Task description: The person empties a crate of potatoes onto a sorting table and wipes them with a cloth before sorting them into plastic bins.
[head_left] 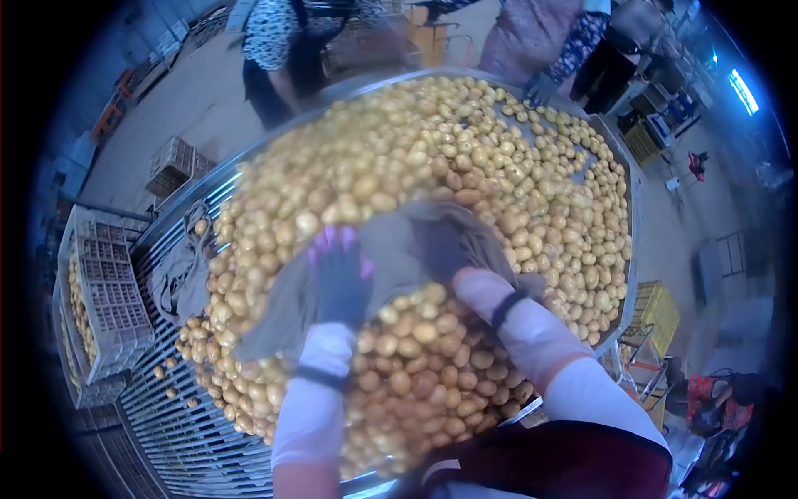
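Many round yellow-brown fruits or potatoes (399, 382) cover a large metal sorting table (191, 432). Across the middle of the pile lies a grey cloth (386, 249). My left hand (342, 274), in a dark glove with pink fingertips, rests on the cloth with its fingers spread. On the cloth's right part is my right hand (442, 249), also in a dark glove; its fingers are blurred and blend into the cloth, so their grip is unclear.
A second grey cloth (181, 279) lies on the slats at the left, near stacked plastic crates (112, 291). Co-workers (532, 41) stand along the far edge, one gloved hand (540, 90) at the pile. A yellow crate (654, 316) is at the right.
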The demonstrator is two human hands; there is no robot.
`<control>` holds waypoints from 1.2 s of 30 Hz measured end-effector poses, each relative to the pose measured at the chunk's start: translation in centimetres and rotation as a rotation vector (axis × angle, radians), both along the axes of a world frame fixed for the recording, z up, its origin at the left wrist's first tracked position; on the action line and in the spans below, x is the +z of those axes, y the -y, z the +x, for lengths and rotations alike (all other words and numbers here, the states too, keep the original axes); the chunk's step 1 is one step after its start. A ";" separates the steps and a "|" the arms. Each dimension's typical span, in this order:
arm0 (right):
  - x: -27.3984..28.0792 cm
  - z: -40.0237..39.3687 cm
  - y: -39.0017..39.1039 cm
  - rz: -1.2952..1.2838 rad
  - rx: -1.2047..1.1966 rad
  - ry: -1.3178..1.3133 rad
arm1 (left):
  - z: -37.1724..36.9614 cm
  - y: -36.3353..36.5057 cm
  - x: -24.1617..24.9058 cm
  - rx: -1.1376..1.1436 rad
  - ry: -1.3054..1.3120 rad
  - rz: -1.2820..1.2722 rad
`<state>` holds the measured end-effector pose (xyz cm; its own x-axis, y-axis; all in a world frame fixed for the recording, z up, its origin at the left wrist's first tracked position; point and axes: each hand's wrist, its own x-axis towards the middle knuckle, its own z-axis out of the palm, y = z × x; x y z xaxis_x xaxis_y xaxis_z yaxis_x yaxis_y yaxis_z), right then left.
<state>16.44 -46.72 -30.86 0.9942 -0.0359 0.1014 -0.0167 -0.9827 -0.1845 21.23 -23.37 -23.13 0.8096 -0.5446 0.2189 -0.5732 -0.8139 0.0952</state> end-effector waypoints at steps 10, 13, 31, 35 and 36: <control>2.3 -8.5 5.7 0.338 0.098 -0.142 | -5.3 3.4 -5.2 -0.386 -0.207 0.229; 1.1 -3.4 8.7 0.373 -0.050 -0.105 | -3.6 8.0 -7.3 -0.268 -0.093 0.092; 4.9 -5.5 13.4 0.271 0.154 -0.050 | -2.9 12.6 -6.7 -0.468 -1.005 0.261; -4.1 2.7 16.5 0.375 0.016 0.183 | 0.9 20.8 -7.8 -0.274 -0.219 0.436; -1.5 3.7 16.6 0.827 -0.180 0.051 | 0.9 20.9 -9.0 -0.279 -0.191 0.318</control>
<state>20.13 -63.29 -32.32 0.9611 -0.2755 0.0171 -0.1323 -0.5142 -0.8474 22.15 -44.31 -32.16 0.6323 -0.7632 -0.1330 -0.7708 -0.6370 -0.0093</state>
